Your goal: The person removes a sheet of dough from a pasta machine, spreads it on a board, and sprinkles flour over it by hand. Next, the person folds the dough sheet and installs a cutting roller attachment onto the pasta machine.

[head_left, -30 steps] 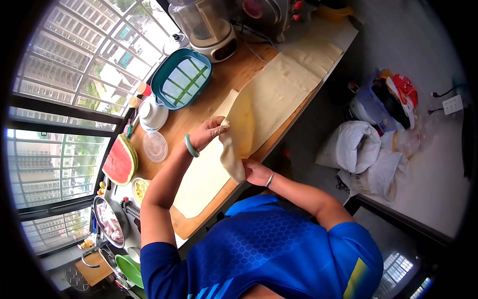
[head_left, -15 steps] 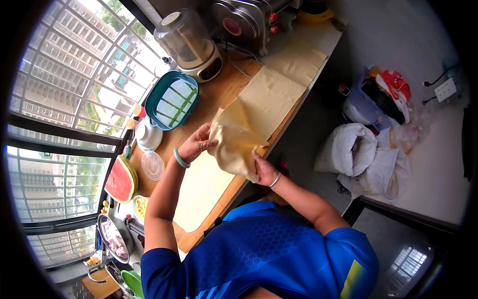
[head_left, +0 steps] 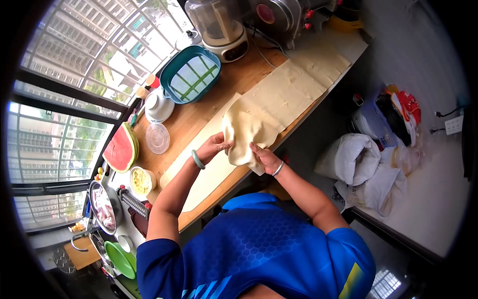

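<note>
A long pale dough sheet lies along the wooden counter. Its nearer part is lifted and bunched in soft folds between my hands. My left hand, with a green bangle at the wrist, pinches the left edge of the raised dough. On the right side my right hand, with a silver bangle, grips the lower edge, thumb on top. Beneath and to the left of the folds, more dough lies flat on the wood.
A teal basin, a blender and a metal machine stand at the back. Along the window are a white bowl, a clear lid, watermelon and a yellow-filled tub. White sacks lie at right.
The dough between my hands has gone from a raised, hanging fold to a spread, crumpled one. My right hand has moved a little right and up. The camera view has shifted.
</note>
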`<action>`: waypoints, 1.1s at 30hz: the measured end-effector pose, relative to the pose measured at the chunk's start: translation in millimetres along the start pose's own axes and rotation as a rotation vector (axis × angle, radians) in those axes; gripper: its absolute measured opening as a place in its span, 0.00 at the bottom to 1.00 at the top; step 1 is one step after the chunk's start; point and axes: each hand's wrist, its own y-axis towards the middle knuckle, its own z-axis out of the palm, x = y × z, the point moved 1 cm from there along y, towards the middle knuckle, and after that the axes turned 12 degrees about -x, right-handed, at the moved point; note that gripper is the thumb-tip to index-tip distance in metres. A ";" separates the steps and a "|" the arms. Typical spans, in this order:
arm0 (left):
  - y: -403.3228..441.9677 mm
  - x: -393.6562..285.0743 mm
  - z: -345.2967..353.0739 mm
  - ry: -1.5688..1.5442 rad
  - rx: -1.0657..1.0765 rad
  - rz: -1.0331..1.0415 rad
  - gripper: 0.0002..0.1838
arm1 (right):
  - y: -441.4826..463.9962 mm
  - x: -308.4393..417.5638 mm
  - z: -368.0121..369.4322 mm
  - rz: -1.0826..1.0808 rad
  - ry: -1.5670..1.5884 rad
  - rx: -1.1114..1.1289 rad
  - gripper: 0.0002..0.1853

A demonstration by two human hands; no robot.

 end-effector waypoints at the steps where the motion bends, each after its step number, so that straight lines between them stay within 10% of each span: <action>1: -1.7 -5.2 7.5 0.145 -0.012 0.010 0.15 | 9.0 -6.5 -6.4 -0.015 -0.030 0.004 0.25; 6: -1.7 24.5 38.1 0.685 -0.233 0.376 0.12 | 22.9 -11.4 3.3 0.000 -0.079 0.110 0.21; 8: -1.8 48.4 47.0 0.549 -0.260 0.391 0.20 | 20.1 0.4 16.0 0.129 0.030 0.160 0.15; 14: -11.6 68.8 70.0 0.290 -0.472 0.307 0.48 | 15.7 9.0 32.0 -0.376 -0.381 -0.239 0.10; 16: 6.1 66.6 75.6 -0.132 -0.233 0.419 0.51 | 16.5 10.1 36.5 -0.465 -0.468 -0.228 0.09; 21: 11.9 41.1 57.0 0.330 -0.041 0.178 0.23 | 14.0 22.5 44.1 -0.528 -0.661 -0.264 0.08; 33: 32.4 39.8 66.3 0.090 -0.073 0.326 0.17 | 22.1 48.7 34.9 -0.653 -0.835 -0.270 0.14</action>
